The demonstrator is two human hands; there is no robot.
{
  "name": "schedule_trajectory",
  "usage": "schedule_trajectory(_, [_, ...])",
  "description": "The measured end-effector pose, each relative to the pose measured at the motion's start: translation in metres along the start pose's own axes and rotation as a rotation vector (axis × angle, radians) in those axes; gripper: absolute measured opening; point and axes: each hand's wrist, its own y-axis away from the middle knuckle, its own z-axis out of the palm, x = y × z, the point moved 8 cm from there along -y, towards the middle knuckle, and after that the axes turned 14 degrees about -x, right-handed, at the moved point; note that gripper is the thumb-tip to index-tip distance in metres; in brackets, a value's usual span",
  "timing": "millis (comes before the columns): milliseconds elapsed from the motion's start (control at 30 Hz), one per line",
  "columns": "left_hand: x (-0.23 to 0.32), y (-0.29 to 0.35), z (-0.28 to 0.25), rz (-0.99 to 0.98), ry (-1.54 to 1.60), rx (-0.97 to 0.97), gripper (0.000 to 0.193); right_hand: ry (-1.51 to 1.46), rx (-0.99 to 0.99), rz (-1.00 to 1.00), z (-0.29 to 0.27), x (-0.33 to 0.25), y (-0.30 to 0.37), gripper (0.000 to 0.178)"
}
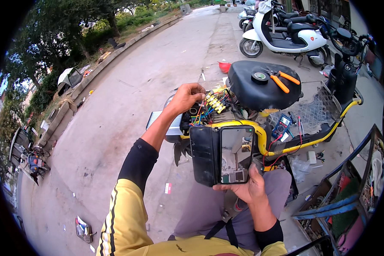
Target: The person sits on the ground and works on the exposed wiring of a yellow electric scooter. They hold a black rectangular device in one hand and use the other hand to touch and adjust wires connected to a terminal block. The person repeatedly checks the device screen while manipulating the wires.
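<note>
L hand (188, 99) curled by yellow ridged term. strip (215, 103), grip can't be told | blk flip-case phone (235, 154) gripped by R hand (252, 184) | multicol. loose wiring (207, 114) exposed; re-covering judged undone

Covered or tiny around the yellow-framed scooter (261, 138)
The left hand (184, 100) obscures what its fingers (196, 87) meet beside the yellow ribbed connector strip (215, 103); the black rectangular phone (237, 153) hides part of the right hand (254, 187); readout on the blue handheld multimeter (282, 124) is too small to tell.
</note>
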Motion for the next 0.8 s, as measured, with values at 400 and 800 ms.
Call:
schedule_trajectory(400, [-0.005, -0.01, 0.006, -0.176, -0.039, -0.065, 0.017, -0.152, -0.017, 0.012, -0.032, 0.024, -0.001, 0.092])
schedule_trajectory(800, [0.011, -0.007, 0.014, -0.133, 0.164, -0.168, 0.012, -0.237, -0.127, -0.017, -0.018, 0.03, -0.021, 0.081])
